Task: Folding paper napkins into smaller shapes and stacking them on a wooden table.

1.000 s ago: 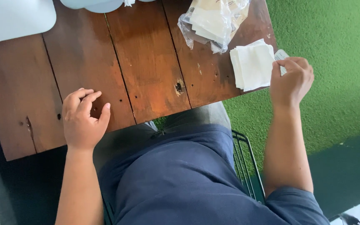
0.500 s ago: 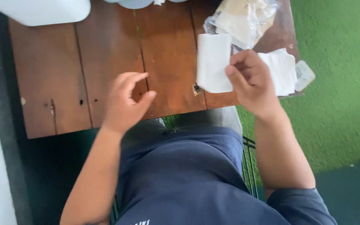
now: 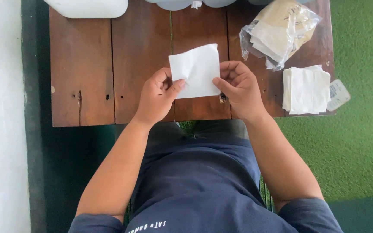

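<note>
Both hands pinch one white napkin (image 3: 195, 69) – left hand (image 3: 158, 95) at its lower left corner, right hand (image 3: 238, 88) at lower right; the sheet rises away from both grips.

The top edge of the picture cuts off a white container (image 3: 87, 6) at the counter's (image 3: 139, 51) far left corner and some pale rounded things (image 3: 186, 3) at the middle of its far edge, so what they are cannot be told. The contents of the clear plastic bag (image 3: 279, 36) near the far right corner are blurred behind crinkled film, and the small card (image 3: 338, 95) overhanging the right edge carries print too small to make out. The fingers of both hands, left (image 3: 158, 92) and right (image 3: 238, 86), are partly hidden behind the white paper square (image 3: 195, 69), which in turn covers the counter beneath it.
</note>
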